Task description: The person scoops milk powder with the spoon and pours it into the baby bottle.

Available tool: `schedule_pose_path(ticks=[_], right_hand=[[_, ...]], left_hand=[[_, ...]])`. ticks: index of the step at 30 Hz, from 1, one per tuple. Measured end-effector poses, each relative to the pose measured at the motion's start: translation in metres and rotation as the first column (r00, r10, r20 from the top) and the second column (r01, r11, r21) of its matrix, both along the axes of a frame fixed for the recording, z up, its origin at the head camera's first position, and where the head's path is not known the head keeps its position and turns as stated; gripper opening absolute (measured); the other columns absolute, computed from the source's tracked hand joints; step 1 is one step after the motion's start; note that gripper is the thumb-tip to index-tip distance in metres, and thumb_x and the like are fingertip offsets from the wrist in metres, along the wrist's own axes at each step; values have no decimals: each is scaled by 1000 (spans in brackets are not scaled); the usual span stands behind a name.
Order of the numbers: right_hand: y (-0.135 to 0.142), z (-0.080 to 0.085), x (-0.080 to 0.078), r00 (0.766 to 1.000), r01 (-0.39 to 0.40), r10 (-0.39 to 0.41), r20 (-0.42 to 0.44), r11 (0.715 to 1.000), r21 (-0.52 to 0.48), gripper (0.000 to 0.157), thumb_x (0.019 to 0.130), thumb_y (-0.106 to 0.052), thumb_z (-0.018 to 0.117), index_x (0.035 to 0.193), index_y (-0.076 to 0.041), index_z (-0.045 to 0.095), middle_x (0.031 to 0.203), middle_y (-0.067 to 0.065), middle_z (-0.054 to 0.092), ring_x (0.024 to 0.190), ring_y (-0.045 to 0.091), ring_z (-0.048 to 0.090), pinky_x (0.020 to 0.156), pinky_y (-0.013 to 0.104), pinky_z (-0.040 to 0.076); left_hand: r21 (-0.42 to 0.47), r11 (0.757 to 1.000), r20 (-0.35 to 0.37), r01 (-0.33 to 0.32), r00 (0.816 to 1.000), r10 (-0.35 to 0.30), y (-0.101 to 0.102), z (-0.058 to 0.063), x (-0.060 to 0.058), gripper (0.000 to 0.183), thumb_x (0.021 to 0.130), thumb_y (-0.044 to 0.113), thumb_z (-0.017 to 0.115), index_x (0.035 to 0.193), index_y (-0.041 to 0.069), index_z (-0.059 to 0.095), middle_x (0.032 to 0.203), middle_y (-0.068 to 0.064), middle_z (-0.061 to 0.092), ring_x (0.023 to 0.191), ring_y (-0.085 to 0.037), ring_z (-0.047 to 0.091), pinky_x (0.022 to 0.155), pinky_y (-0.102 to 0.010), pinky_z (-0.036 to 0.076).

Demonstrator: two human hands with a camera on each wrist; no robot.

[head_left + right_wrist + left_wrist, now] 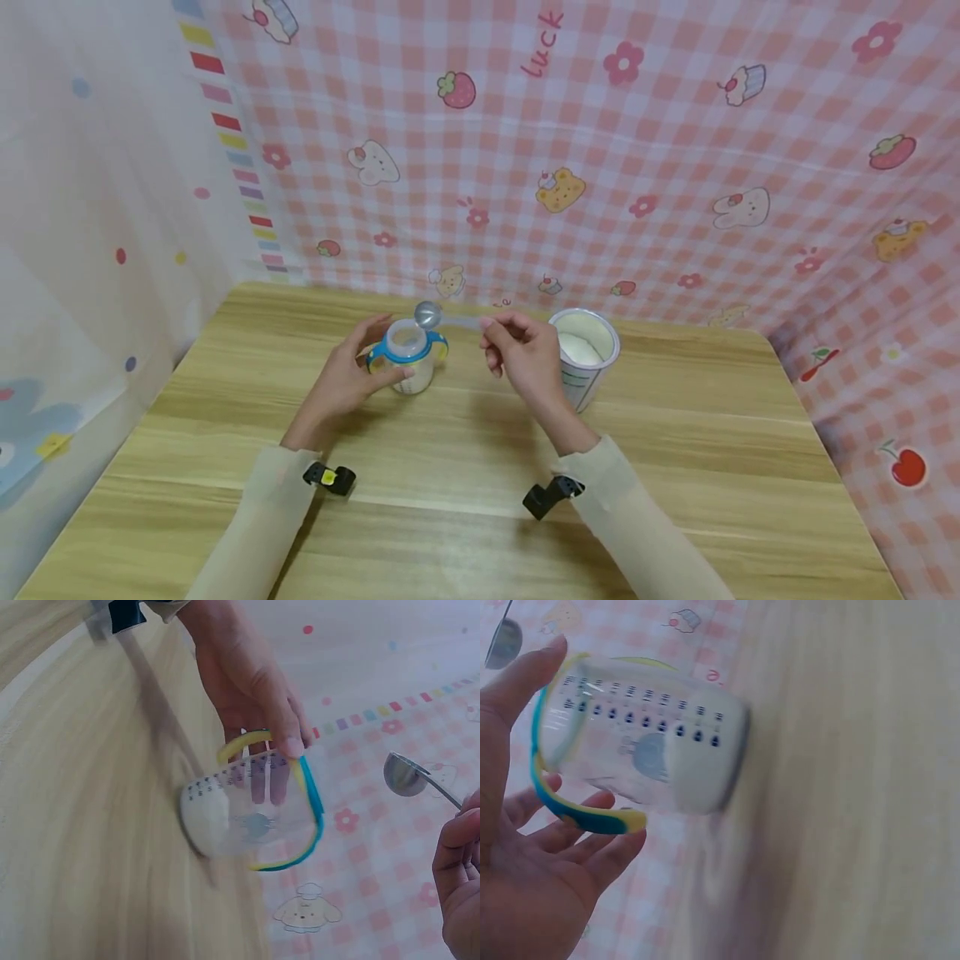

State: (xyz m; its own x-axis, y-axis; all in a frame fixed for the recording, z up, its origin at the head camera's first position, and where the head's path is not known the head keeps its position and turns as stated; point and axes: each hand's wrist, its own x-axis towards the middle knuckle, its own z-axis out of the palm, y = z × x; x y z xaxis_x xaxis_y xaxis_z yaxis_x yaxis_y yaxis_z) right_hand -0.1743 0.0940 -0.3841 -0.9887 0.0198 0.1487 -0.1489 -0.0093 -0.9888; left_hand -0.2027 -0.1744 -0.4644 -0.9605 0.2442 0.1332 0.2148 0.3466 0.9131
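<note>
Left hand loosely grips two-handled baby bottle; right hand pinches metal spoon, bowl at bottle's one o'clock

on the table, the bottle stands left of the tub (powder inside it).

Long cream sleeves, black wrist cameras at cuffs (yellow patch on left one).

Pale wood-grain table — pink gingham cloth behind (strawberries, cupcakes, bears), white dotted cloth at left.
</note>
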Motion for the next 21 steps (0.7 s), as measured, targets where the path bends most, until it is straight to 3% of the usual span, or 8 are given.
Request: schedule_pose_path(ticks=[6, 21], right_hand=[[11, 7, 2, 998, 10, -10, -56, 1000, 2, 21, 100, -16, 69, 97, 5, 71, 71, 3, 67, 49, 9, 54, 44, 20, 47], [43, 20, 7, 994, 36, -39, -102, 999, -33, 18, 99, -19, 70, 93, -2, 72, 70, 2, 66, 49, 9, 54, 43, 20, 47]], left_hand=[[26, 1000, -50, 10, 999, -9, 0, 14, -1, 92, 85, 28, 86, 159, 24, 33, 160, -11, 42, 151, -33, 36, 124, -54, 35], [21, 999, -163, 35, 986, -31, 20, 48, -4, 96, 81, 29, 89, 159, 31, 33, 165, 4, 36, 154, -21, 32, 126, -47, 33]])
